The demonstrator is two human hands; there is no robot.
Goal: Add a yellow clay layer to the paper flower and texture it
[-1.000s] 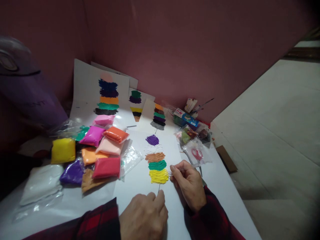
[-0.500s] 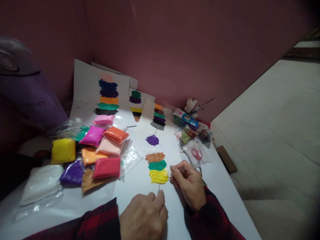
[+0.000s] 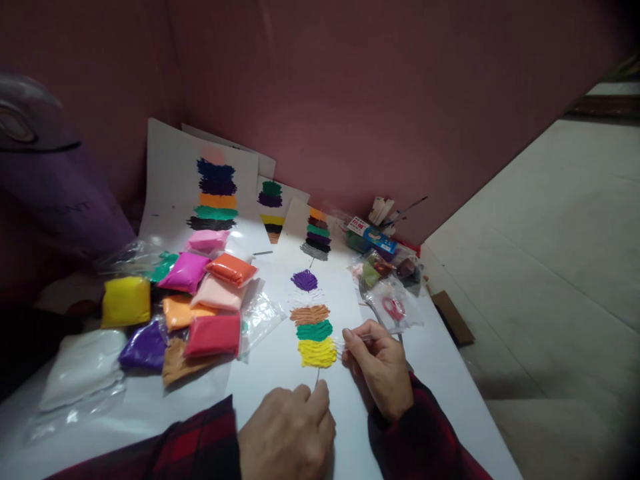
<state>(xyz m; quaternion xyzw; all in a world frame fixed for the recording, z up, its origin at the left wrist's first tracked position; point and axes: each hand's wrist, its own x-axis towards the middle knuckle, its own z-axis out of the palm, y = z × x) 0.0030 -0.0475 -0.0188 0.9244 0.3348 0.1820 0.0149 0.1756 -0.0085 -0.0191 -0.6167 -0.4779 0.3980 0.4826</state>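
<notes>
Your right hand (image 3: 377, 365) pinches a pale, thin-tined fork-like tool (image 3: 339, 348) between thumb and forefinger, its tines just beside the right end of the ridged yellow clay band (image 3: 317, 354). Your left hand (image 3: 290, 427) rests below that band on the white paper sheet (image 3: 270, 370); I cannot tell whether its fingers clamp anything. Plastic-wrapped coloured clay packs (image 3: 215, 335) lie toward the tabletop's (image 3: 460, 393) left edge.

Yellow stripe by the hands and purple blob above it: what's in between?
In the head view, a green stripe, a brown stripe and a white stripe lie between.
</notes>
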